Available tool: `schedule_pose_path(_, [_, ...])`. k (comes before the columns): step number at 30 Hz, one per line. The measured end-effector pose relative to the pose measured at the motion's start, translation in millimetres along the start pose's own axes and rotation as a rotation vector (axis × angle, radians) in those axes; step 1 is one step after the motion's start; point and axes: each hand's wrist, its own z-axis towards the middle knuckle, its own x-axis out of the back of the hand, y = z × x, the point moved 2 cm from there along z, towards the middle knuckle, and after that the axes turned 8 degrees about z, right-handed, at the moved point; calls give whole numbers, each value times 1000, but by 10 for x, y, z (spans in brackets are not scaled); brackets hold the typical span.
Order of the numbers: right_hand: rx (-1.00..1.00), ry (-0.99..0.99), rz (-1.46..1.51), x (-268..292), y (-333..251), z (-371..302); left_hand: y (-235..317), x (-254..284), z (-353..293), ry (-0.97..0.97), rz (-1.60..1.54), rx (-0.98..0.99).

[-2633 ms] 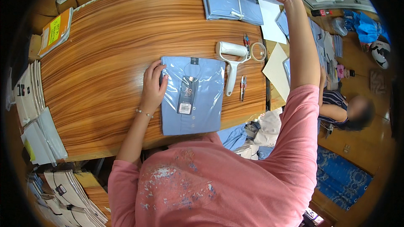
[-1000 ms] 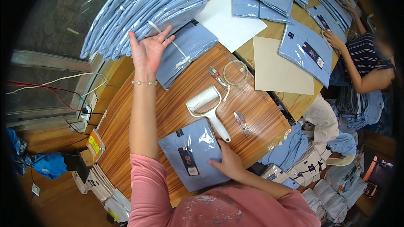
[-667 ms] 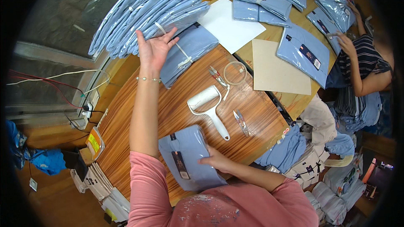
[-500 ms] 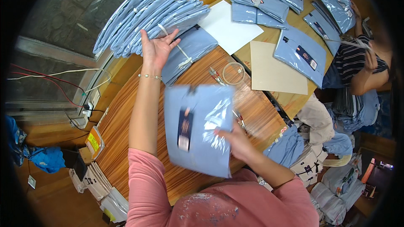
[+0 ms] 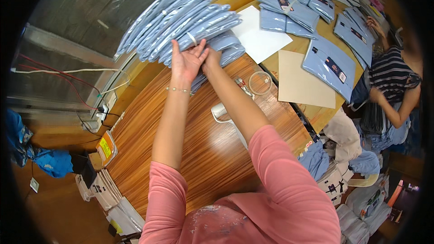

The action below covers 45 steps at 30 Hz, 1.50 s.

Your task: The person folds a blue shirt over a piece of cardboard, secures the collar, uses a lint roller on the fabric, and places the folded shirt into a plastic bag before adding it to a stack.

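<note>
A leaning stack of folded blue shirts in clear plastic bags (image 5: 181, 22) rests at the far left of the table. Against its near lower edge is my left hand (image 5: 186, 65), palm up and fingers spread, touching the bags. Close beside it, my right hand (image 5: 211, 61) reaches in at the foot of the stack, next to a folded blue shirt (image 5: 230, 49). My right fingers are hidden behind the left hand and the bags, so their grip does not show.
On the brown wooden table (image 5: 181, 131) lie red-handled snips (image 5: 244, 86), a clear ring (image 5: 261, 82) and a white object (image 5: 220, 112), partly under my right arm. White paper (image 5: 266, 40), tan card (image 5: 303, 81) and bagged shirts (image 5: 330, 65) lie rightward. A co-worker (image 5: 391, 77) sits beyond.
My right hand has carried the bagged blue shirt from in front of me up to the stack. The white object on the table has come into sight. The co-worker's arm has lowered.
</note>
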Motion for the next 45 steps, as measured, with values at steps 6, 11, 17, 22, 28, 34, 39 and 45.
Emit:
schedule_pose_path(6, [-343,-131,-83,107,-388,-162,-341,370,75,21,-149,16])
schedule_pose_path(11, [-104,-128,-617,18,-1258,-1019,-673,489,-97,144,62,-127])
schedule_pose_path(17, [834,-494,-1243,-634,-2082,-272,-404,267,-996,-52,137,101])
schedule_pose_path(22, [222,-357,-1392,-1279,-1888,580,686,965,-552,605,450,-522])
schedule_pose_path(28, [-250,-524,-1212,-1248,-1331,235,928,838,121,191,237,-400])
schedule_pose_path(34, [-40,-518,-927,-890,-1155,442,615,883,206,254,326,-371])
schedule_pose_path(39, [433,-538,-1078,-837,-1607,1003,513,450,68,136,441,-334])
schedule_pose_path(45, [830,-712,-937,-283,-1913,-863,-581,638,-1603,341,1207,-852])
